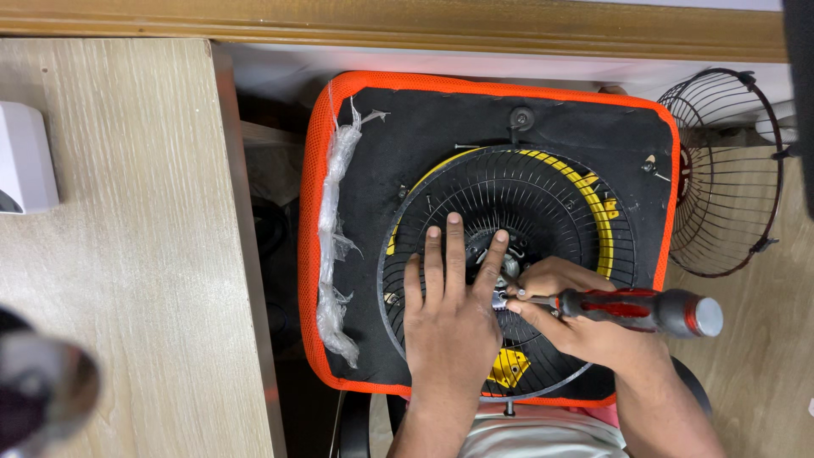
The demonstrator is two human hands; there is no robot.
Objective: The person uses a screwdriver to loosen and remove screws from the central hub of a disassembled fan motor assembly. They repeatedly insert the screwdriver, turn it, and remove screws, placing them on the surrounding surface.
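Left hand (449, 318) spread flat on fan grille (509, 212); right hand (577, 318) grip pinching screwdriver (636, 309) at grille hub.

1. yellow label (510, 365) – small sticker w/ black marking, roughly triangular, on the fan guard (475, 203) at its near edge, just right of the wrist lying across the guard; partly hidden by the wires.

2. yellow band (598, 208) – curved strip w/ dark print, runs along the guard's upper-right rim, from top centre down the right side.

3. clear plastic wrap (332, 229) – crumpled, torn packaging strip, whitish-transparent, left of the guard, lying along the left edge of the pad under the guard.

4. white box-like item (25, 157) – well left of the guard, at frame edge; can't tell if a package.

no screens, no signs.
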